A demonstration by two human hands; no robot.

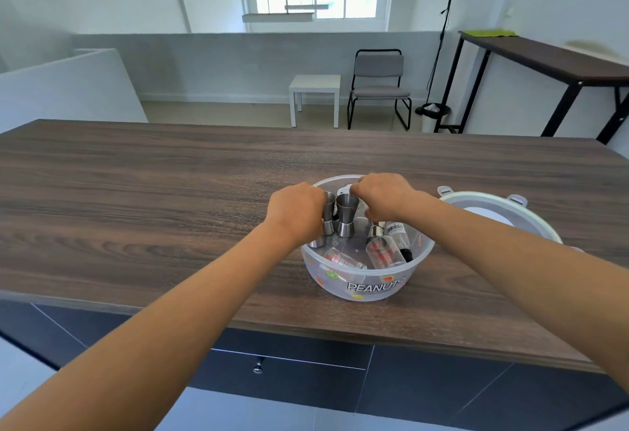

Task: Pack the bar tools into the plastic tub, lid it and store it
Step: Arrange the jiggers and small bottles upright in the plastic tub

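- The left hand (295, 208) reaches over the left rim of the plastic tub (367, 289), its fingers curled around a steel jigger (328, 217) that stands upright inside against the wall.
- The right hand (383, 196) hangs over the middle of the tub with its fingers bent downward, touching the rim of a second steel jigger (346, 214) just beside the first; whether it truly pinches it cannot be told.
- The tub sits on the wooden tabletop (153, 199) near its front edge, clear-walled with fruit prints and the word PEANUTS on the near side.
- Lying in the tub are a small glass measuring cup (343, 259) with red marks, a glass bottle (383, 250) with a metal top, and another bottle bearing a barcode label (396, 229).
- The lid (493, 217) rests on the tabletop just right of the tub, partly hidden by the right forearm.
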